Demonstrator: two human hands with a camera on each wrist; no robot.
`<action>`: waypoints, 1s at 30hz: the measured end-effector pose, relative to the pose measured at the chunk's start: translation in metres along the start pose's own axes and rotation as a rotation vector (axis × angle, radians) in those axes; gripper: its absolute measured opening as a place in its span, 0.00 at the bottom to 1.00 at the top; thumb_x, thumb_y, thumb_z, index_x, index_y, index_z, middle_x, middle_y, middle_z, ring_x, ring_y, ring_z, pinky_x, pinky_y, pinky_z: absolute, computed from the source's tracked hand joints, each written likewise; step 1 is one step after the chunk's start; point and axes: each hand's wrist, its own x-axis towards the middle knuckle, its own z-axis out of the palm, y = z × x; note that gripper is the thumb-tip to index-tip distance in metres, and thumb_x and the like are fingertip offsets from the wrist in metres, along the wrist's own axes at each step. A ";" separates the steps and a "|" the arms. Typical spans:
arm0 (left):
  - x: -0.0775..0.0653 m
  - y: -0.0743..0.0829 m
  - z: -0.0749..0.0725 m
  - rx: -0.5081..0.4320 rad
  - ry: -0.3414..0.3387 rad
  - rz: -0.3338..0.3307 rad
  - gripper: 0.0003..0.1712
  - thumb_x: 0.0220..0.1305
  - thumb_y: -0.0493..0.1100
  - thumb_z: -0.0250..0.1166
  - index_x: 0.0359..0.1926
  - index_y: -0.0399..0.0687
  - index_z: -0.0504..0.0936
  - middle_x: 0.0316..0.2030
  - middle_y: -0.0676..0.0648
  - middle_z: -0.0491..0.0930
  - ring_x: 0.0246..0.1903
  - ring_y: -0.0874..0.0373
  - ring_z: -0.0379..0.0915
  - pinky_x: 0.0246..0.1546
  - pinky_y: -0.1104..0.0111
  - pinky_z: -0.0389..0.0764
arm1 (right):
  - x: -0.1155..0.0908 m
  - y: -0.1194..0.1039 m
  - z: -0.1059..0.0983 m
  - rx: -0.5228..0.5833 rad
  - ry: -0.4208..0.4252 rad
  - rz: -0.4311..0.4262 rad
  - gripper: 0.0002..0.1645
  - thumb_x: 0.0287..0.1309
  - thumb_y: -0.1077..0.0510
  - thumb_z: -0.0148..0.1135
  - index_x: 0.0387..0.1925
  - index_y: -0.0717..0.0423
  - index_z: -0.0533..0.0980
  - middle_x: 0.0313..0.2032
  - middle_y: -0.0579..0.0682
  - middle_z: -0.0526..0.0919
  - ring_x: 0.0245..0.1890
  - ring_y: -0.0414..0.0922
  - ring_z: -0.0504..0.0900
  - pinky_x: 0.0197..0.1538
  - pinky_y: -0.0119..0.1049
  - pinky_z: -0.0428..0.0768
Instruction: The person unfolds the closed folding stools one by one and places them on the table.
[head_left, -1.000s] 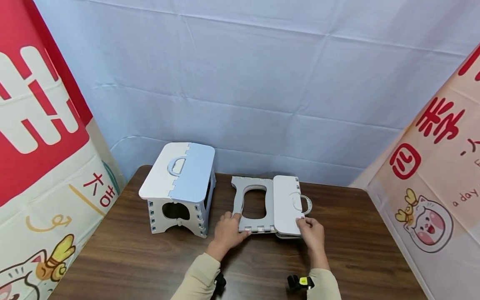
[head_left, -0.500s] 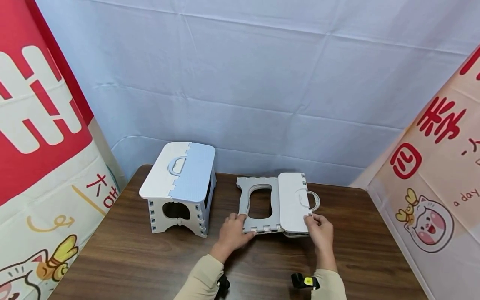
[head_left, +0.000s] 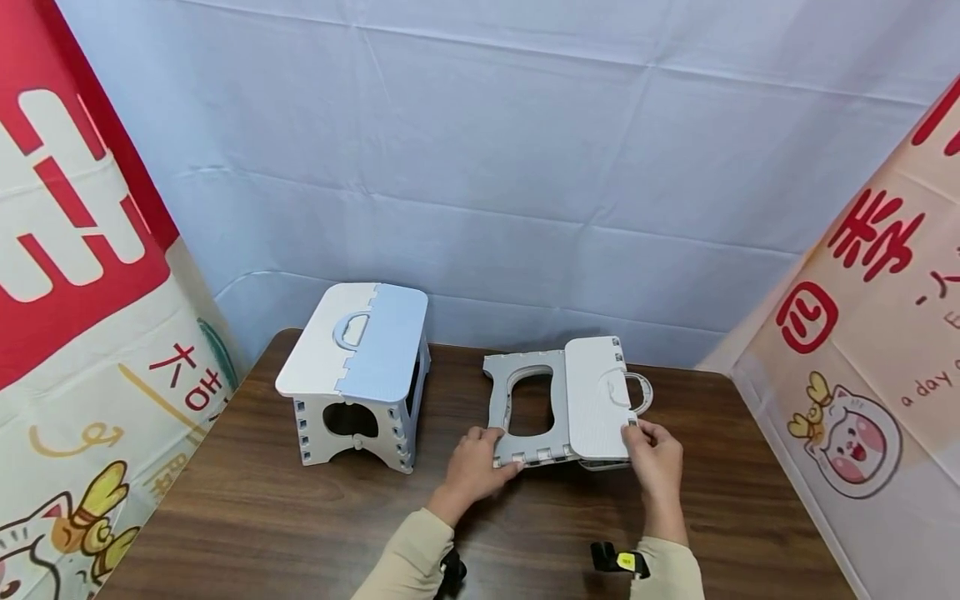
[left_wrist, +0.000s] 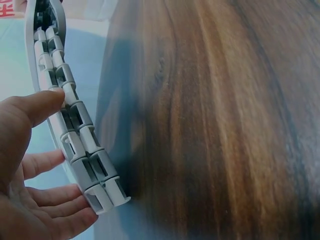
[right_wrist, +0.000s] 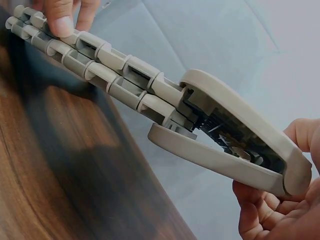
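A folded plastic step stool (head_left: 596, 400) lies nearly flat, grey legs to the left and white seat panels to the right. Its pale carry handle (head_left: 640, 393) sticks out at the right side. My left hand (head_left: 474, 468) grips the legs' near left corner, thumb on the hinged edge (left_wrist: 80, 120) and fingers along the side. At the seat end, my right hand (head_left: 657, 462) holds the panels between thumb and fingers. In the right wrist view the two seat panels (right_wrist: 215, 160) stand slightly apart, with dark ribs between them.
To the left an unfolded step stool (head_left: 382, 346) stands upright, its top half white and half blue. Both stools are on a brown wooden table (head_left: 315, 525). A pale cloth (head_left: 480, 167) hangs behind, with printed banners (head_left: 855, 400) at the sides.
Both hands have shifted the folded stool to the right, its seat end swinging slightly toward the back. Their grip looks the same. The unfolded stool stays where it was.
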 end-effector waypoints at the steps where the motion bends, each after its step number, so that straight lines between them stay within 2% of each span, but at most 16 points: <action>1: 0.000 0.000 0.000 -0.008 0.000 0.002 0.35 0.48 0.61 0.68 0.53 0.47 0.77 0.43 0.40 0.74 0.38 0.47 0.73 0.35 0.58 0.75 | 0.000 -0.001 -0.001 0.002 0.002 -0.006 0.20 0.55 0.58 0.57 0.44 0.71 0.76 0.36 0.59 0.77 0.29 0.39 0.71 0.30 0.25 0.68; 7: 0.002 -0.002 0.000 -0.042 0.000 0.026 0.34 0.45 0.60 0.71 0.52 0.49 0.78 0.41 0.42 0.75 0.35 0.49 0.75 0.34 0.61 0.76 | 0.002 -0.004 -0.004 0.033 0.012 -0.014 0.18 0.54 0.61 0.55 0.42 0.72 0.77 0.34 0.58 0.78 0.26 0.37 0.71 0.29 0.25 0.69; 13: 0.003 -0.002 0.001 -0.098 -0.013 0.009 0.34 0.44 0.60 0.72 0.52 0.49 0.79 0.38 0.44 0.76 0.34 0.51 0.74 0.33 0.62 0.75 | 0.000 -0.009 -0.009 0.046 0.012 -0.006 0.19 0.55 0.61 0.54 0.43 0.73 0.76 0.35 0.58 0.78 0.23 0.36 0.71 0.26 0.25 0.70; 16: 0.002 -0.001 0.002 -0.128 -0.017 0.001 0.34 0.44 0.60 0.73 0.52 0.50 0.79 0.39 0.44 0.76 0.35 0.50 0.74 0.33 0.61 0.75 | 0.001 -0.008 -0.010 0.088 0.021 -0.005 0.19 0.54 0.61 0.54 0.43 0.73 0.76 0.34 0.58 0.78 0.22 0.37 0.72 0.25 0.27 0.71; 21: 0.002 0.001 0.004 -0.161 -0.029 -0.003 0.33 0.46 0.60 0.72 0.53 0.52 0.78 0.43 0.43 0.78 0.39 0.48 0.75 0.36 0.60 0.75 | 0.020 0.023 -0.011 0.230 0.015 -0.027 0.15 0.53 0.60 0.58 0.40 0.67 0.80 0.32 0.53 0.80 0.25 0.40 0.74 0.23 0.30 0.71; 26: 0.001 0.003 0.005 -0.188 -0.032 0.002 0.33 0.47 0.61 0.71 0.53 0.52 0.78 0.44 0.43 0.78 0.41 0.49 0.75 0.38 0.60 0.75 | 0.032 0.041 -0.013 0.286 -0.004 -0.039 0.16 0.52 0.57 0.61 0.40 0.64 0.81 0.35 0.54 0.81 0.30 0.43 0.76 0.26 0.31 0.71; 27: 0.001 0.004 0.005 -0.194 -0.032 0.005 0.33 0.47 0.60 0.71 0.53 0.52 0.78 0.44 0.43 0.78 0.41 0.49 0.75 0.38 0.60 0.75 | 0.032 0.040 -0.014 0.309 -0.007 -0.046 0.16 0.52 0.58 0.60 0.40 0.65 0.81 0.35 0.55 0.81 0.31 0.43 0.76 0.27 0.31 0.71; 30: 0.000 0.004 0.006 -0.210 -0.035 0.016 0.34 0.46 0.58 0.72 0.54 0.51 0.78 0.45 0.43 0.78 0.41 0.50 0.75 0.38 0.61 0.75 | 0.021 0.020 -0.018 0.290 -0.004 -0.043 0.18 0.54 0.59 0.57 0.42 0.69 0.79 0.36 0.55 0.81 0.33 0.41 0.75 0.32 0.30 0.70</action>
